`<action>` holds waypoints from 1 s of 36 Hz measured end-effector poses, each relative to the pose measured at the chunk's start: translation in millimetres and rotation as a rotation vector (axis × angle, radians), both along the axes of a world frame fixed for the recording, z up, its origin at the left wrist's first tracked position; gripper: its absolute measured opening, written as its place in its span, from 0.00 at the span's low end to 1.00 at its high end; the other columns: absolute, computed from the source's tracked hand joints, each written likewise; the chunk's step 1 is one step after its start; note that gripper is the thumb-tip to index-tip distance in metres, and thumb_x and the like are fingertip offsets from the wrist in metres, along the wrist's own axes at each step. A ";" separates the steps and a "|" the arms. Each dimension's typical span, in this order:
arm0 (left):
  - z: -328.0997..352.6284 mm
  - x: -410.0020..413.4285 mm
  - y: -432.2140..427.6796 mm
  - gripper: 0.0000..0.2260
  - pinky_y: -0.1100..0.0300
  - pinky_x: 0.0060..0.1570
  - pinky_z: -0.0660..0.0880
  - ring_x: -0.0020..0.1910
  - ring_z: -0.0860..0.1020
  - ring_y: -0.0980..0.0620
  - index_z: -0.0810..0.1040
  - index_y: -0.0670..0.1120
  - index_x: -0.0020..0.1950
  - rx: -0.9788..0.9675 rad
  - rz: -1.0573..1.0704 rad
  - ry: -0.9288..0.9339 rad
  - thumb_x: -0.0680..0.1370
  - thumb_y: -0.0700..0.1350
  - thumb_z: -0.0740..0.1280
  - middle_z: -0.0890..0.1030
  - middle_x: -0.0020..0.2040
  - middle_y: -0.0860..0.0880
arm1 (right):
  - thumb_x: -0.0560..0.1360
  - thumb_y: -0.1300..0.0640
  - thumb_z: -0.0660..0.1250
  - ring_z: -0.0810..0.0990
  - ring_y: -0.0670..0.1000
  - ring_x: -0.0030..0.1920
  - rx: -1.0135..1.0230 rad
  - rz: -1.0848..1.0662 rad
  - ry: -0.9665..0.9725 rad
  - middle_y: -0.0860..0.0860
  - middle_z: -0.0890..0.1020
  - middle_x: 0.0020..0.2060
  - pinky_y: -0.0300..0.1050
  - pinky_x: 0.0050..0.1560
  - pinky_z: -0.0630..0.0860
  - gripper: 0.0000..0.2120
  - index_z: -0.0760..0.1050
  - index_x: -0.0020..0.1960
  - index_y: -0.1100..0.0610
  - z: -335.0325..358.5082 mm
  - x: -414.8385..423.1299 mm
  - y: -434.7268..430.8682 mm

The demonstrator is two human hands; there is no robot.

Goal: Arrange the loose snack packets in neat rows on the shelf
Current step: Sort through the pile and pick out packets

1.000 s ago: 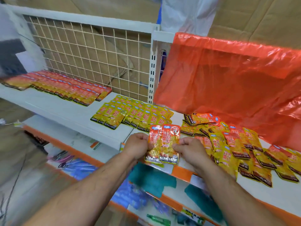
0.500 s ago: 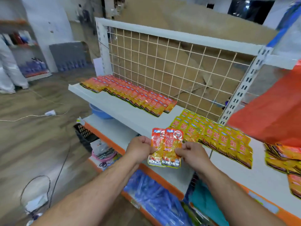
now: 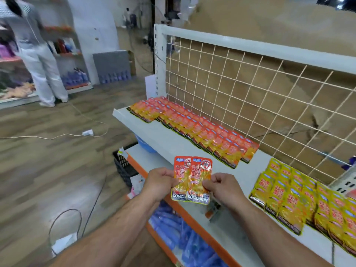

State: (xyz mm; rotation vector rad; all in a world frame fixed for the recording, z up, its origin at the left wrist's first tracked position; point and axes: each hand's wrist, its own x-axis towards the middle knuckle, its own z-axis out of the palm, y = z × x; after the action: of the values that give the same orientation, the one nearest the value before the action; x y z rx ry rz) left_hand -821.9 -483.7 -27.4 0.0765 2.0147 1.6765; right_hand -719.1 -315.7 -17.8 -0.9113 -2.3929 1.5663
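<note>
Wood-plank floor (image 3: 38, 170) fills the left of the frame, crossed by a white extension cable (image 3: 87, 133), with a white wall (image 3: 92, 35) and a grey panel (image 3: 111, 66) against it at upper centre, and brown cardboard (image 3: 260, 26) across the upper right.

Bare strip along front of shelf (image 3: 165, 139), open to the aisle. Back filled by red rows (image 3: 202, 130), set against wire grid (image 3: 250, 89) that shuts the rear. Bare gap between red rows and yellow block (image 3: 289, 195); yellow block fills the right side
</note>
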 end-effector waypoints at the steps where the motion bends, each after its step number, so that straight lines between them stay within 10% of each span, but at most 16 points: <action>1: 0.3 -12.9 1.1 0.06 0.65 0.27 0.70 0.24 0.75 0.54 0.80 0.40 0.40 -0.010 0.011 0.013 0.73 0.30 0.69 0.80 0.32 0.43 | 0.73 0.57 0.74 0.68 0.48 0.25 -0.011 0.008 0.018 0.48 0.70 0.23 0.41 0.32 0.64 0.18 0.68 0.29 0.54 -0.4 -14.2 1.5; 15: 19.6 -158.3 17.0 0.07 0.53 0.37 0.74 0.33 0.78 0.47 0.80 0.44 0.35 -0.091 0.135 0.087 0.70 0.35 0.73 0.81 0.32 0.44 | 0.75 0.60 0.73 0.59 0.50 0.28 -0.134 0.121 0.096 0.54 0.61 0.29 0.32 0.23 0.60 0.22 0.62 0.30 0.53 7.0 -164.9 24.7; 26: 12.2 -265.8 30.1 0.07 0.68 0.35 0.72 0.33 0.73 0.62 0.75 0.43 0.38 -0.212 -0.061 0.265 0.75 0.36 0.68 0.76 0.41 0.50 | 0.74 0.57 0.74 0.63 0.44 0.21 -0.071 -0.033 0.070 0.54 0.68 0.27 0.33 0.22 0.61 0.18 0.69 0.32 0.57 -6.7 -242.6 22.9; 36: 1.8 -367.5 37.2 0.09 0.61 0.47 0.73 0.47 0.79 0.50 0.75 0.52 0.36 -0.401 -0.326 0.531 0.75 0.44 0.72 0.80 0.41 0.52 | 0.74 0.58 0.74 0.63 0.45 0.21 -0.135 -0.308 0.075 0.51 0.70 0.23 0.38 0.26 0.59 0.17 0.73 0.28 0.54 -25.6 -301.7 -15.1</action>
State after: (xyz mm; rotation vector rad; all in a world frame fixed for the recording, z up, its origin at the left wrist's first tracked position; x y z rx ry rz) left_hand -1189.3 -446.5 -25.5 0.7305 2.5141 1.0979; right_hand -1020.7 -330.7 -43.4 -1.1602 -2.0002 1.6212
